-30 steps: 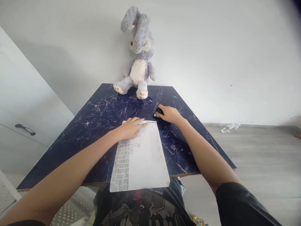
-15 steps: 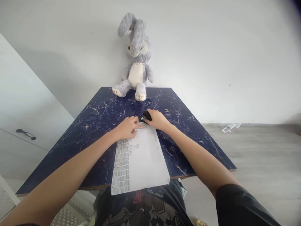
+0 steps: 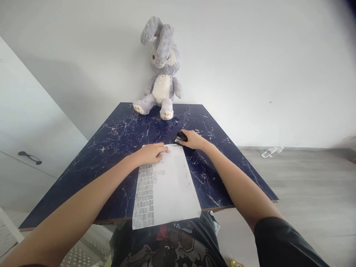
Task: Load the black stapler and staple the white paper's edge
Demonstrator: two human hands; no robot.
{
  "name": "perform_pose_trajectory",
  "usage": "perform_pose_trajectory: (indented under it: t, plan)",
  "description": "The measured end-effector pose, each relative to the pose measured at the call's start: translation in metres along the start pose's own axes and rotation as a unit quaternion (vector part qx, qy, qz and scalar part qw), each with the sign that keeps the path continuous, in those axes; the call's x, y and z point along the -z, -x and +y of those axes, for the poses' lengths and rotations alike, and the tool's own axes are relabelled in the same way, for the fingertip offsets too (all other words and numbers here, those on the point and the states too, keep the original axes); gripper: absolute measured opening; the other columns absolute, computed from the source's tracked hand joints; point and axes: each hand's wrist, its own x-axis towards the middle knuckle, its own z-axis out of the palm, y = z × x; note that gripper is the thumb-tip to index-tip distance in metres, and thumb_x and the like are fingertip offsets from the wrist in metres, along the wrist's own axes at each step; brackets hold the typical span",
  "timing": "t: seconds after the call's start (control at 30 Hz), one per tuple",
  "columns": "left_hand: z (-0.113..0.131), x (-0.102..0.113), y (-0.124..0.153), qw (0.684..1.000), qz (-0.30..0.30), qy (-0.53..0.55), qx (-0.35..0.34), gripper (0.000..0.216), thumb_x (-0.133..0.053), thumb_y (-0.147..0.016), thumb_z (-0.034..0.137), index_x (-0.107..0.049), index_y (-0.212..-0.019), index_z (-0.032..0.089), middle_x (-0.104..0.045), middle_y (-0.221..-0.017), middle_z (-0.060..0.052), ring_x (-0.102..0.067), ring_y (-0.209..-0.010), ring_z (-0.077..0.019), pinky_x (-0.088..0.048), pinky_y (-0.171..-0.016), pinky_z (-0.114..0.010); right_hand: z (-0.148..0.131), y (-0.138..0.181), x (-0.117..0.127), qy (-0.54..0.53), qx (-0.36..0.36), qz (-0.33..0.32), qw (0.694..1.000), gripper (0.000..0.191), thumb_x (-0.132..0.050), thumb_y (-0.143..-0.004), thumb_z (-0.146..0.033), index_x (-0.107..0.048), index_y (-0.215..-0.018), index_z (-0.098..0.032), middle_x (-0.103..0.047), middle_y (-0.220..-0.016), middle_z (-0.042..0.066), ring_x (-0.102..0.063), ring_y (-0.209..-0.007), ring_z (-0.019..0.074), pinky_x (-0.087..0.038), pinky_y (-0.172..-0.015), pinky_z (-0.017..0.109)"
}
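Stapler (image 3: 181,136): your right hand (image 3: 195,139) grips it at the paper's (image 3: 175,191) far edge; your left hand (image 3: 150,154) lies there, loosely spread.

We are seeing a rectangular, matt white paper sheet (image 3: 175,189) and a compact, black, plastic-looking stapler (image 3: 182,136). A white-veined, dark-blue tabletop (image 3: 157,130) is gleaming, glossy and smooth.

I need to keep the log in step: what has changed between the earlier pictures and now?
The right hand carried the black stapler leftward to the top edge of the paper, beside the left hand, then partway back right, near the paper's top-right corner. Nothing was newly grasped or released. The left hand stayed on the paper; the plush rabbit stayed seated.
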Motion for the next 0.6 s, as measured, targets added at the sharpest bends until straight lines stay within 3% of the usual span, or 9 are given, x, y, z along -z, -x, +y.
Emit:
perform_pose_trajectory:
  t: [0.13, 0.3, 0.37, 0.43, 0.53, 0.6]
  plan:
    - [0.002, 0.002, 0.002, 1.0, -0.006, 0.017, 0.0, 0.048, -0.046, -0.091, 0.019, -0.068, -0.133, 0.026, -0.065, -0.121, -0.006, -0.066, -0.081, -0.0178, -0.047, -0.069, -0.03, 0.019, 0.003, 0.007, -0.002, -0.007, -0.03, 1.0, 0.029, -0.069, -0.093, -0.036, -0.06, -0.114, -0.018, -0.072, -0.105, 0.01, -0.066, -0.086, 0.0225, -0.041, -0.068, 0.027]
    - [0.002, 0.002, 0.002, 0.999, 0.017, 0.03, -0.012, 0.045, -0.048, -0.091, 0.021, -0.071, -0.129, 0.026, -0.067, -0.114, -0.006, -0.064, -0.077, -0.0167, -0.048, -0.071, -0.03, 0.021, 0.005, 0.011, 0.021, 0.02, -0.026, 0.999, 0.028, -0.069, -0.092, -0.032, -0.061, -0.116, -0.019, -0.072, -0.11, 0.011, -0.066, -0.091, 0.0249, -0.041, -0.068, 0.028]
    - [-0.001, 0.003, 0.0, 0.994, 0.089, 0.06, -0.006, 0.038, -0.049, -0.093, 0.023, -0.073, -0.122, 0.024, -0.069, -0.109, -0.006, -0.064, -0.077, -0.0169, -0.049, -0.077, -0.031, 0.02, 0.006, 0.011, 0.022, 0.013, -0.024, 0.999, 0.027, -0.069, -0.091, -0.032, -0.062, -0.113, -0.019, -0.073, -0.107, 0.01, -0.067, -0.089, 0.025, -0.04, -0.066, 0.028]
    - [-0.01, 0.008, -0.001, 0.969, 0.218, 0.106, 0.038, 0.032, -0.048, -0.096, 0.026, -0.074, -0.115, 0.022, -0.071, -0.104, -0.006, -0.064, -0.08, -0.0178, -0.05, -0.081, -0.031, 0.021, 0.005, 0.01, 0.012, 0.006, -0.021, 1.0, 0.023, -0.069, -0.09, -0.032, -0.062, -0.108, -0.019, -0.073, -0.101, 0.009, -0.066, -0.084, 0.0239, -0.04, -0.065, 0.027]
    - [-0.035, 0.014, 0.001, 0.886, 0.405, 0.161, 0.161, 0.026, -0.048, -0.093, 0.023, -0.072, -0.102, 0.019, -0.072, -0.094, -0.005, -0.066, -0.084, -0.0189, -0.05, -0.083, -0.03, 0.023, 0.004, 0.008, -0.005, 0.007, -0.018, 1.0, 0.018, -0.068, -0.089, -0.032, -0.061, -0.101, -0.02, -0.072, -0.092, 0.006, -0.065, -0.077, 0.0219, -0.039, -0.065, 0.027]
    - [-0.054, 0.015, 0.004, 0.83, 0.465, 0.186, 0.247, 0.022, -0.05, -0.087, 0.018, -0.071, -0.094, 0.018, -0.072, -0.088, -0.004, -0.066, -0.083, -0.0192, -0.049, -0.082, -0.03, 0.024, 0.004, 0.007, -0.016, 0.009, -0.021, 1.0, 0.017, -0.067, -0.089, -0.032, -0.06, -0.098, -0.02, -0.071, -0.09, 0.005, -0.064, -0.075, 0.0211, -0.039, -0.064, 0.028]
